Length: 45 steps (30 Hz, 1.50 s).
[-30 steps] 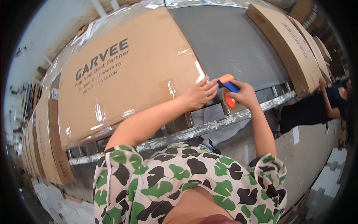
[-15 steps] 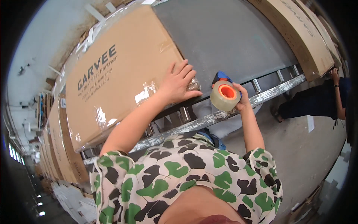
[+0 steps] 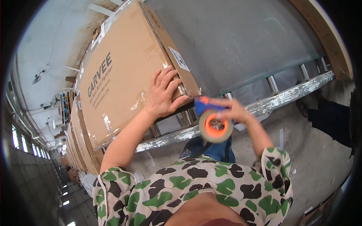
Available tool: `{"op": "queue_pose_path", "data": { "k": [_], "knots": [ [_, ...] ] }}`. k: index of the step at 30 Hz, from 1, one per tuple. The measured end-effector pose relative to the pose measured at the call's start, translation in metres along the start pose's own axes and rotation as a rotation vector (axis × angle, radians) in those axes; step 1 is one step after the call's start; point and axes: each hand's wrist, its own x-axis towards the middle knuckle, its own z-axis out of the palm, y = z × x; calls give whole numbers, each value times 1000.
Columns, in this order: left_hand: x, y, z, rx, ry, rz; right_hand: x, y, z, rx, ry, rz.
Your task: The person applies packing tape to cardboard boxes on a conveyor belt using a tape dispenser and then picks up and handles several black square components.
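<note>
1. Rests left hand (image 3: pixel 163 93), fingers spread and clasping nothing, on the near right corner of the box (image 3: pixel 126 64).
2. Grasps the tape dispenser (image 3: pixel 205 131), blurred, in right hand (image 3: pixel 234 112), just beside that corner.
3. Has the box lying on the conveyor (image 3: pixel 272 84).

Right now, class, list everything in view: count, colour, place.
Large carton: 1, brown, left
Label: 1, white, carton's right end
Tape dispenser: 1, blue and orange, centre
Tape roll: 1, tan, on dispenser
Flat surface: 1, grey, upper right
Conveyor rail: 1, chipped grey, middle right
Rollers: several, silver, beside rail
Other cartons: several, brown, left and right
Windows: several, white, far left
Co-worker: 1, dark clothes, right edge
Shirt: 1, cream patterned, bottom
Jeans: 1 pair, blue, lower centre
Left hand: 1, on large carton
Right hand: 1, holding dispenser
</note>
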Motion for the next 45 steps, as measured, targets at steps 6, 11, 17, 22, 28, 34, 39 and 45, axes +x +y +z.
{"op": "queue_pose_path", "data": {
  "k": [6, 11, 17, 22, 28, 34, 39, 45],
  "knots": [
    [19, 17, -10, 13, 46, 74, 34, 8, 42, -185, 52, -7],
    [77, 51, 29, 469, -955, 125, 51, -2, 14, 470, -211, 355],
    [-4, 15, 36, 570, -404, 299, -11, 27, 76, 23, -105, 127],
    [-112, -11, 14, 335, 164, 56, -71, 21, 45, 335, 406, -107],
    [-307, -81, -14, 403, 383, -497, 6, -93, 144, 200, 430, -408],
    [-509, -137, -53, 399, 615, -1182, 135, -96, 231, 28, 478, -211],
    [-578, -214, -63, 211, 727, -1550, 181, -80, 246, -100, 421, -257],
    [-642, -285, -93, -316, 1205, -1935, 168, -74, 243, -78, 381, -221]
  ]
}}
